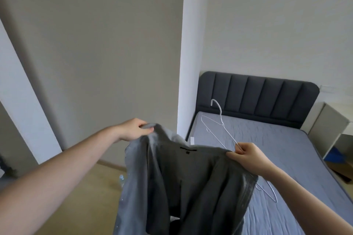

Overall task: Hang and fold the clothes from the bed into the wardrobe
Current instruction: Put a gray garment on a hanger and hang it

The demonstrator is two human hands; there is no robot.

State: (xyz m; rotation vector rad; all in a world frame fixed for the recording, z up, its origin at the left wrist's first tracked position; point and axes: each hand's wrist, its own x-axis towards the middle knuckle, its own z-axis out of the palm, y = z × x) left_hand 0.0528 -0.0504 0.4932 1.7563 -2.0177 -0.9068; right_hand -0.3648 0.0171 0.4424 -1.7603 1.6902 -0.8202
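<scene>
A grey shirt (183, 181) hangs in the air between my hands, its inside and black neck label facing me. My left hand (133, 129) grips the shirt's left shoulder at the upper left. My right hand (246, 155) pinches the shirt's right shoulder together with a white wire hanger (219, 120), whose hook points up over the bed. A second white hanger (267, 191) lies on the bed (277, 149), partly hidden behind the shirt and my right arm.
The bed has a grey sheet and a dark padded headboard (257, 97). A white wall corner (188, 63) stands just left of it. A pale bedside cabinet (328, 126) is at the right. A plastic bottle (122, 179) lies on the wooden floor.
</scene>
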